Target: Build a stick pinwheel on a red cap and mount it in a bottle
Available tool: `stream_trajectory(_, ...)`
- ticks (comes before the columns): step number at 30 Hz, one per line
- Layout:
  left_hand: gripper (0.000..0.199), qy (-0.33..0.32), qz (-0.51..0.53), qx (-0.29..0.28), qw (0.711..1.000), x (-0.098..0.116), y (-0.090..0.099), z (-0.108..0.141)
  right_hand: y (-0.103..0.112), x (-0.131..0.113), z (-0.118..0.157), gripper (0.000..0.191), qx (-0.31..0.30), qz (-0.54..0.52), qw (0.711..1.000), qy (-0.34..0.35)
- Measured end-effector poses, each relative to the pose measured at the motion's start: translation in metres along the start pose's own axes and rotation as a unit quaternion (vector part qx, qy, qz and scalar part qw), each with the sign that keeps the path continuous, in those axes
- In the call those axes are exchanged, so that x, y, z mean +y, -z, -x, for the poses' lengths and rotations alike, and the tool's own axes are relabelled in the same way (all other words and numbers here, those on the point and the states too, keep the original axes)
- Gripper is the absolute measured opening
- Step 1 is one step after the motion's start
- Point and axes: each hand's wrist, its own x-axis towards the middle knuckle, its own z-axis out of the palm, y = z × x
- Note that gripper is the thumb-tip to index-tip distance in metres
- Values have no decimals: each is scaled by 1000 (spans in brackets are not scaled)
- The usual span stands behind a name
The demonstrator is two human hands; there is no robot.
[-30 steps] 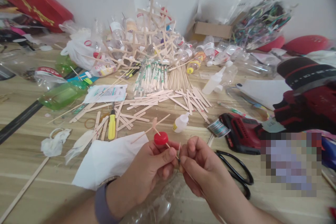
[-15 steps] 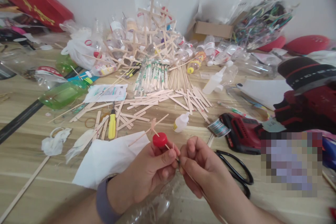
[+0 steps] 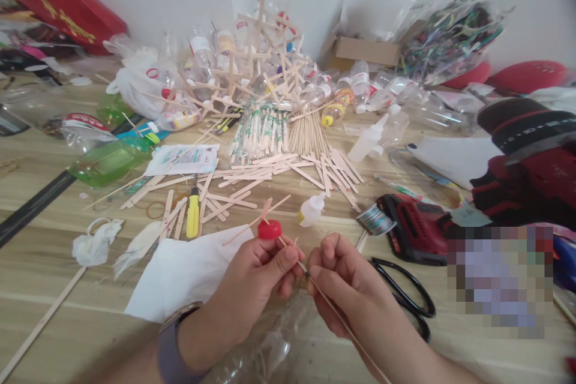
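A thin wooden skewer (image 3: pixel 346 329) runs from the lower right up to a red bottle cap (image 3: pixel 270 229). Beyond the cap, small wooden pieces (image 3: pixel 266 209) cross each other. My left hand (image 3: pixel 265 273) pinches the skewer just below the cap, thumb on top. Close beside it, my right hand (image 3: pixel 344 285) has thumb and fingers closed on the same skewer, near a small dark spot on it. The two hands' fingertips are a short gap apart. Under the hands lies a clear plastic bottle (image 3: pixel 274 348), partly hidden.
Ahead lie loose craft sticks (image 3: pixel 261 174), a yellow screwdriver (image 3: pixel 192 215) and a small glue bottle (image 3: pixel 311 210). A white paper (image 3: pixel 180 270) is beside my left wrist. To the right are black scissor handles (image 3: pixel 407 288), a wire spool (image 3: pixel 376 219) and a red power tool (image 3: pixel 416 228).
The red cap has tilted and moved slightly up and left with my left hand. More of the skewer shows between my hands. My right hand has barely moved.
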Motion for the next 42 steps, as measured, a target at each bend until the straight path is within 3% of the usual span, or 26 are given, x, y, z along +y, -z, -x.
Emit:
stream_trajectory(8,40,3,-22,6,1000,2,-1,-1,2,-1,2,32,-3,10,1000,-19)
stream_trajectory(13,42,4,-46,16,999,2,0,0,3,-6,1,31,15,122,992,40)
stream_trajectory(18,44,12,-50,11,999,3,-2,1,1,-6,0,30,19,148,986,78)
stream_trajectory(42,42,14,-41,-8,999,-1,1,1,10,-7,-2,26,-40,34,999,-12)
